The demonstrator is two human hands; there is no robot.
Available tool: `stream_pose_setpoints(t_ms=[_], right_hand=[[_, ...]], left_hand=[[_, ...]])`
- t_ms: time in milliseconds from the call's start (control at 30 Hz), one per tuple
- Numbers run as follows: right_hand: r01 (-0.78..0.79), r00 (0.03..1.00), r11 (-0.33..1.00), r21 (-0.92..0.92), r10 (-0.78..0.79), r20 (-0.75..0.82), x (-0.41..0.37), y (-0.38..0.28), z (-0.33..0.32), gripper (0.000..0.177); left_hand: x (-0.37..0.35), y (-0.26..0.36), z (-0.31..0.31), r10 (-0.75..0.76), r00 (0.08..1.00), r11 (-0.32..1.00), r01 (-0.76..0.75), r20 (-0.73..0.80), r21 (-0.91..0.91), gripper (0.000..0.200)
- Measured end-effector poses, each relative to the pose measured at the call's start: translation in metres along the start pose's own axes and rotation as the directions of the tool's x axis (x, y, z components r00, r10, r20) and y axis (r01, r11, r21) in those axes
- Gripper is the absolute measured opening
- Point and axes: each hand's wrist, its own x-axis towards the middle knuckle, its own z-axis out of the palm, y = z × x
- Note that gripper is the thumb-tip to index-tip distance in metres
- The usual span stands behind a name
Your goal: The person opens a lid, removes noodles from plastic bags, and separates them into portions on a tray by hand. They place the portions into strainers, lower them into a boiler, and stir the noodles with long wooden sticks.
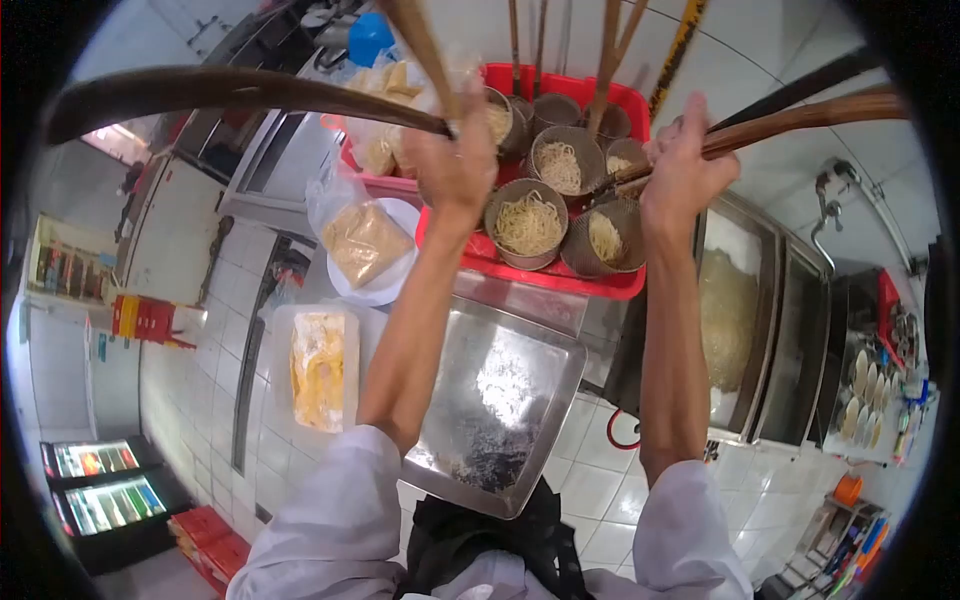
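Several wire mesh noodle strainers with long wooden handles stand in a red tray (600, 284). Pale noodles (528, 222) fill the front left strainer, and more noodles (560, 167) lie in the one behind it. My left hand (455, 155), blurred, is closed round wooden strainer handles (250, 90) at the tray's left side. On the right, my right hand (688, 170) is wrapped round other strainer handles (810, 120), just beyond the tray's right edge. The front right strainer (603, 238) holds a smaller portion of noodles.
An empty metal tray (490, 400) lies nearest my body. At left are a bag of crumbs (367, 243) on a white plate (345, 285) and a plastic tub (325, 368) with yellow food. A cooker vat (730, 320) of cloudy liquid stands at right.
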Motion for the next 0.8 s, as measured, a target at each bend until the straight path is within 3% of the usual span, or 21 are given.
stream_pose_setpoints(t_ms=[33, 67, 100, 133, 167, 233, 267, 300, 333, 367, 433, 467, 500, 533, 567, 700, 800], right_hand=[[0.031, 0.999, 0.995, 0.095, -0.029, -0.018, -0.002, -0.017, -0.002, 0.025], [0.076, 0.997, 0.978, 0.195, -0.071, -0.031, 0.002, -0.034, -0.003, 0.029], [0.158, 0.986, 0.962, 0.224, -0.167, 0.019, 0.004, -0.051, -0.011, 0.03], [0.214, 0.97, 0.949, 0.231, -0.234, 0.065, -0.001, -0.069, -0.028, 0.033], [0.189, 0.98, 0.953, 0.236, -0.199, 0.021, -0.004, -0.091, -0.04, 0.034], [0.193, 0.981, 0.954, 0.228, -0.184, -0.059, -0.005, -0.137, -0.07, 0.034], [0.159, 0.983, 0.956, 0.246, -0.176, 0.049, -0.009, -0.16, -0.094, 0.035], [0.131, 0.97, 0.958, 0.253, -0.177, 0.169, -0.01, -0.179, -0.116, 0.036], [0.16, 0.971, 0.965, 0.21, -0.193, 0.145, -0.011, -0.196, -0.137, 0.036], [0.116, 0.972, 0.984, 0.137, -0.141, 0.188, -0.014, -0.215, -0.157, 0.034], [0.087, 0.976, 0.996, 0.033, -0.092, 0.198, -0.03, -0.239, -0.177, 0.033], [0.05, 0.998, 0.987, -0.151, -0.044, 0.039, -0.032, -0.235, -0.185, 0.033], [-0.021, 0.992, 0.95, -0.313, -0.02, -0.128, -0.033, -0.226, -0.196, 0.033], [-0.064, 0.979, 0.904, -0.422, -0.025, -0.203, -0.029, -0.207, -0.217, 0.033], [-0.112, 0.963, 0.849, -0.516, -0.035, -0.268, -0.021, -0.186, -0.24, 0.033], [0.036, 0.969, 0.808, -0.589, -0.172, -0.177, 0.007, -0.13, -0.3, 0.033], [0.102, 0.98, 0.879, -0.466, -0.169, -0.105, 0.041, -0.088, -0.331, 0.032]], left_hand=[[0.01, 0.007, -0.002, 0.033, 0.999, 0.995, -0.03, 0.023, -0.09, 0.019], [0.02, 0.011, -0.012, 0.021, 0.994, 0.849, 0.038, 0.106, -0.527, 0.016], [0.023, 0.018, -0.022, 0.039, 0.978, 0.524, 0.154, 0.205, -0.838, 0.017], [0.018, 0.045, -0.026, 0.048, 0.988, 0.683, 0.073, 0.144, -0.727, 0.019], [0.018, 0.079, -0.03, 0.08, 0.993, 0.811, -0.016, 0.084, -0.585, 0.021], [0.02, 0.106, -0.046, 0.186, 0.959, 0.74, 0.005, 0.212, -0.673, 0.025], [0.015, 0.121, -0.059, 0.161, 0.954, 0.733, 0.056, 0.253, -0.678, 0.025], [0.01, 0.135, -0.069, 0.028, 0.961, 0.774, 0.153, 0.274, -0.615, 0.024], [0.005, 0.15, -0.075, -0.1, 0.952, 0.792, 0.251, 0.288, -0.556, 0.025], [0.0, 0.167, -0.08, -0.138, 0.926, 0.858, 0.289, 0.352, -0.424, 0.042], [-0.019, 0.171, -0.092, -0.134, 0.867, 0.799, 0.382, 0.481, -0.465, 0.041], [-0.03, 0.176, -0.093, -0.13, 0.856, 0.781, 0.4, 0.501, -0.481, 0.041], [-0.044, 0.18, -0.095, -0.237, 0.819, 0.749, 0.496, 0.523, -0.438, 0.037], [-0.058, 0.183, -0.095, -0.345, 0.771, 0.711, 0.587, 0.535, -0.387, 0.033], [-0.071, 0.187, -0.09, -0.343, 0.768, 0.705, 0.591, 0.541, -0.392, 0.033], [-0.124, 0.211, -0.055, -0.327, 0.77, 0.712, 0.582, 0.548, -0.393, 0.03], [-0.176, 0.229, -0.002, -0.324, 0.819, 0.739, 0.532, 0.474, -0.414, 0.029]])
